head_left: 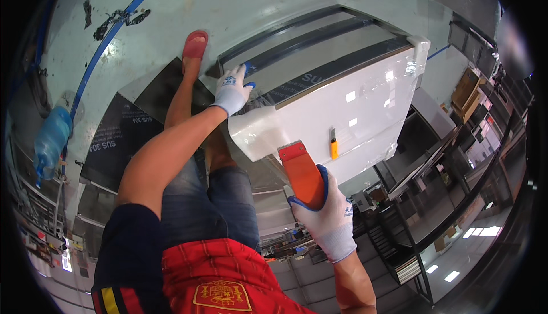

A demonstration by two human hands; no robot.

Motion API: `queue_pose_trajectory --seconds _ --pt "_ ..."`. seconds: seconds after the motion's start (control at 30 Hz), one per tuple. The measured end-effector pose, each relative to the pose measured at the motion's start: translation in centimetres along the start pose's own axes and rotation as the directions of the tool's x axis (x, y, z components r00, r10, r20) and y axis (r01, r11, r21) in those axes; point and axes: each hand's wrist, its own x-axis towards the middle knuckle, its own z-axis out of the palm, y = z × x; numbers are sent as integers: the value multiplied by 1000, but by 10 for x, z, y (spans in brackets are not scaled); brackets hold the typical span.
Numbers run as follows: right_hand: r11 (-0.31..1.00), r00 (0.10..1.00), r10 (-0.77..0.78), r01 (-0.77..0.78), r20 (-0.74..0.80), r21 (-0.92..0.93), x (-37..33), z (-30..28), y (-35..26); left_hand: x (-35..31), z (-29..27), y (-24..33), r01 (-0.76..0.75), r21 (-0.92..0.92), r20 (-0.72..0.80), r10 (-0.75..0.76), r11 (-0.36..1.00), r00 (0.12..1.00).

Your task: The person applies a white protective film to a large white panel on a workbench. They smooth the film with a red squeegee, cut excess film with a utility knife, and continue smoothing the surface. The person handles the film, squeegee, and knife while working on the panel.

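A large boxy piece [354, 100] stands in front of me, its side covered in white foam and clear film, with dark film strips [325, 75] along its top frame. My left hand [231, 90], in a white glove with blue fingertips, rests with fingers stretched out at its near left corner, beside a bulging foam wrap [254, 131]. In my gloved right hand [328, 217] is an orange tape dispenser [303, 178] with a toothed metal edge, held close to the white side. A yellow utility knife [334, 144] lies on that white surface, its blade partly out.
Dark film-covered sheets [117, 137] lie on the floor at my left, near my foot in a red slipper [196, 45]. Farther left are a blue water jug [53, 140] and a blue floor line [105, 43]. A black rack [408, 257] and cardboard [467, 94] stand at right.
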Motion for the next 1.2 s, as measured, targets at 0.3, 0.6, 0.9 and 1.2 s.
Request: queue_pose_trajectory --seconds 0.3,0.6,0.9,1.2 --pt "998 996 -68 68 -52 10 4 36 91 1 20 8 -484 93 472 389 870 791" --pt "991 998 30 -37 -57 -126 -43 60 200 -64 -11 60 -481 152 -284 504 864 816" --pt "933 996 88 -83 -1 -351 42 85 174 -150 82 82 -863 470 636 607 185 477" --pt "890 988 46 28 150 -454 109 78 137 -156 141 85 -781 624 739 352 -33 575"
